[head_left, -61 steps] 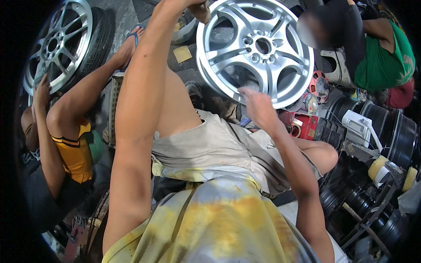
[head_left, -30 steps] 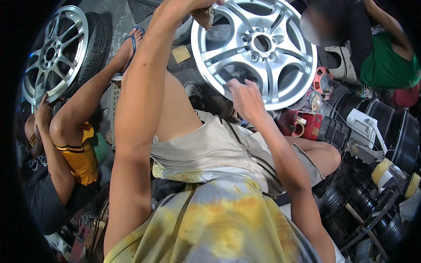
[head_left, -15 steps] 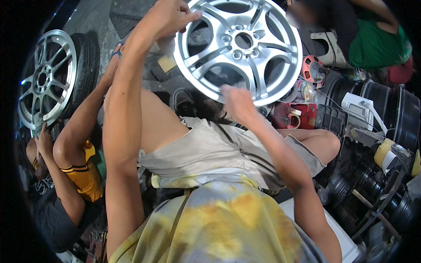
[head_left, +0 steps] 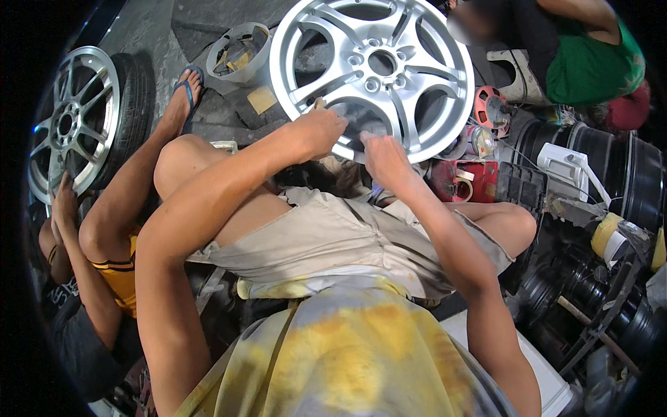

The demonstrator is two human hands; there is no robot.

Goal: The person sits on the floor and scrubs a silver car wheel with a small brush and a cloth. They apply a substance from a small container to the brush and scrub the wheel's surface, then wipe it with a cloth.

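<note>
A silver alloy wheel rim (head_left: 448,128) with several split spokes stands at the top middle, its face toward me. At its lower left edge is my left hand (head_left: 321,132), fingers curled, with a small tan bit showing just above it that I cannot identify. My right hand (head_left: 386,161) is closed at the lower edge of the rim, close to the left one. What its fingers grip is hidden.
A whitish tub (head_left: 224,82) with scraps and a yellow paper square (head_left: 262,100) lie left of the rim. Another person's hand (head_left: 64,201) touches a second wheel (head_left: 68,125) at left. Dark wheels (head_left: 643,177), a red box (head_left: 479,177) and a person in green (head_left: 590,73) are at right.
My left hand has come down from the rim's upper left edge to its lower left, near my right hand. The right hand has shifted slightly right and down. The tub is now uncovered.
</note>
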